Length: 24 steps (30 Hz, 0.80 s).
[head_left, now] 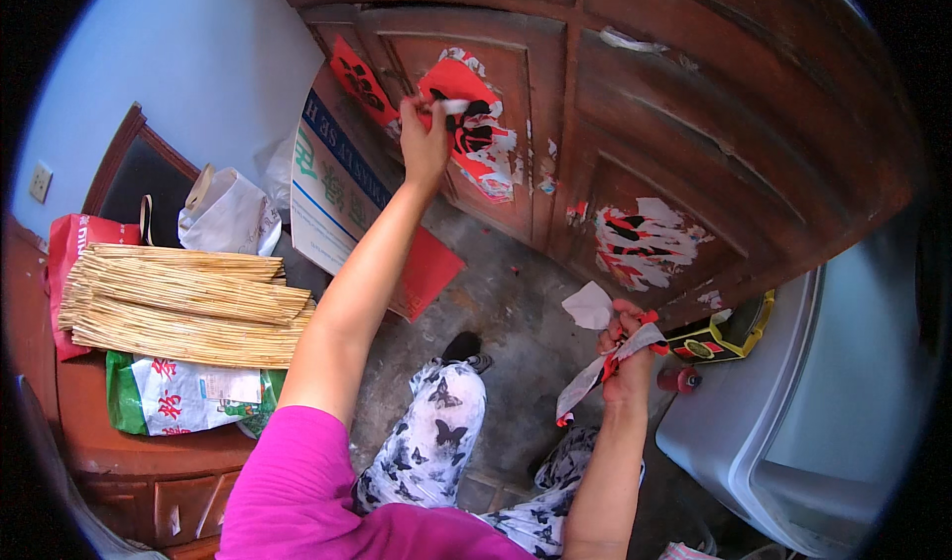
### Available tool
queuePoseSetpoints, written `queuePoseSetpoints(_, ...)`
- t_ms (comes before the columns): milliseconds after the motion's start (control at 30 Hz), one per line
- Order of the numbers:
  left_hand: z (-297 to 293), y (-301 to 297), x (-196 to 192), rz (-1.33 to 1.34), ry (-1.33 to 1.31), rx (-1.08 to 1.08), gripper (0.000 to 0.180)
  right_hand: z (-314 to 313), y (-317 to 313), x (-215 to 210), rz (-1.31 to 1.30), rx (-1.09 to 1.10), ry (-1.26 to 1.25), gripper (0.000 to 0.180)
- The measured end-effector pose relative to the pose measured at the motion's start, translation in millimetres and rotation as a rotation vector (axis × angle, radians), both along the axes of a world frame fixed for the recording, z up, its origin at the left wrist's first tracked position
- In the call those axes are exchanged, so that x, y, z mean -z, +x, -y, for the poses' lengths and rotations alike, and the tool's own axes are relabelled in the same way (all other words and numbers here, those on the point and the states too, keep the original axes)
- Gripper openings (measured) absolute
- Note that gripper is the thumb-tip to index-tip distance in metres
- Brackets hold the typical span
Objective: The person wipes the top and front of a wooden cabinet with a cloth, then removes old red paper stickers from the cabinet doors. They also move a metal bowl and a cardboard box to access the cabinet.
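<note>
On the dark brown cabinet door, a partly torn red paper decoration [474,89] with black printing shows ragged white patches along its edges. My left hand [424,144] is at its upper left part, fingers closed on a curled flap of this paper whose white back shows. Torn paper scraps [605,370], red and whitish, stick out on both sides of my right hand [627,352], which is closed around them low by the cabinet. Another door bears shredded paper remains [650,243]. Beside my left hand, a second red paper [363,82] with black printing looks whole.
A bundle of thin straw-coloured sticks [188,302] lies over bags on the wooden furniture at left. A large printed board [332,188] leans near the cabinet. At right are a yellow-black box [729,332], a red can [680,380] and a grey plastic bin [734,421].
</note>
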<state>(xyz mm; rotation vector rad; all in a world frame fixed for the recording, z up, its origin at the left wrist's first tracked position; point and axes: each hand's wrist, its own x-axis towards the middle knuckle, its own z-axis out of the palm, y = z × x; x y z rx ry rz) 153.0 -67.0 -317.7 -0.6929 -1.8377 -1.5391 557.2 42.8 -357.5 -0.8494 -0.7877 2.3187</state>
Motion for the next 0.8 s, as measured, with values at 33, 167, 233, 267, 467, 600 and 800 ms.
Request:
queuePoseSetpoints(33, -3, -2, -15, -0.062, -0.037, -0.007, 0.022, 1, -2, -2, 0.007, 0.000, -0.004, 0.013)
queuePoseSetpoints(167, -11, -9, -74, -0.309, -0.218, -0.059, 0.023, 1, -2, -3, 0.012, -0.002, -0.010, 0.013)
queuePoseSetpoints(233, -5, -16, -83, -0.350, -0.327, -0.076, 0.021, 2, -1, -2, 0.005, -0.008, -0.007, 0.013)
queuePoseSetpoints(267, -3, -18, -87, -0.326, -0.377, -0.067, 0.020, 1, 0, -4, 0.006, -0.006, 0.001, 0.013)
queuePoseSetpoints(467, 13, -13, -71, -0.469, -0.691, -0.109, 0.024, 1, 1, -7, 0.045, 0.015, 0.034, 0.016)
queuePoseSetpoints(600, 49, -17, 33, -0.483, -1.239, -0.133, 0.043, 3, -3, -4, 0.027, -0.002, 0.002, 0.015)
queuePoseSetpoints(800, 50, 32, 54, 0.082, -0.678, 0.257, 0.019, 4, -2, -9, 0.044, 0.002, 0.013, 0.015)
